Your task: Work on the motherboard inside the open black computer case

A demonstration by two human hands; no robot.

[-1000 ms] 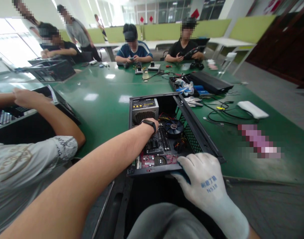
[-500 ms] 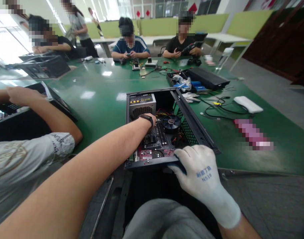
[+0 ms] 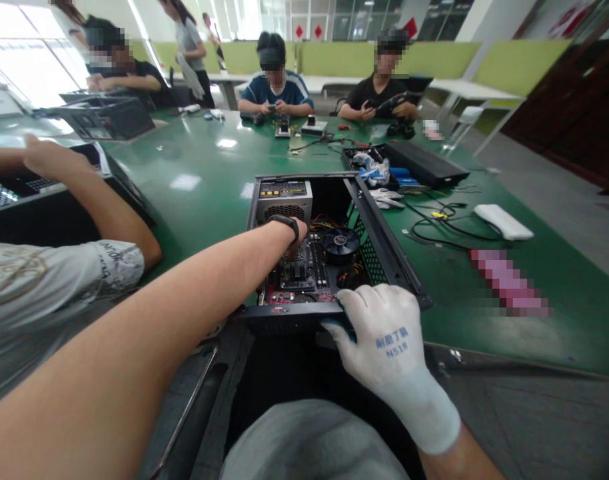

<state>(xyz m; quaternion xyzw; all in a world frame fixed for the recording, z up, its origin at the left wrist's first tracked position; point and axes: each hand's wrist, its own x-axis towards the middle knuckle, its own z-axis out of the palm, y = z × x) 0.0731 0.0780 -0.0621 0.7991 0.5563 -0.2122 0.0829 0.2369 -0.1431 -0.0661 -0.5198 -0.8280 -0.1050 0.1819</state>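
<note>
An open black computer case (image 3: 395,243) lies at the table's near edge. Inside it sit a power supply (image 3: 286,200), a motherboard (image 3: 304,272) and a black fan (image 3: 340,244). My left hand (image 3: 298,233), bare with a dark band at the wrist, reaches in beside the power supply, over the motherboard. Its fingers are mostly hidden, so I cannot tell what they touch. My right hand (image 3: 384,333), in a white glove, is closed around the case's near rim, thumb underneath and fingers over the top.
At the left, another person's arm (image 3: 79,173) rests over a second black case (image 3: 34,233). Past my case lie a tool case (image 3: 424,163), black cables (image 3: 434,227), a white box (image 3: 503,221) and a blurred pink item (image 3: 509,283). Several people sit or stand beyond.
The camera view has shifted a little. My left hand stays inside the case by the power supply, and my right hand keeps its hold on the rim.
</note>
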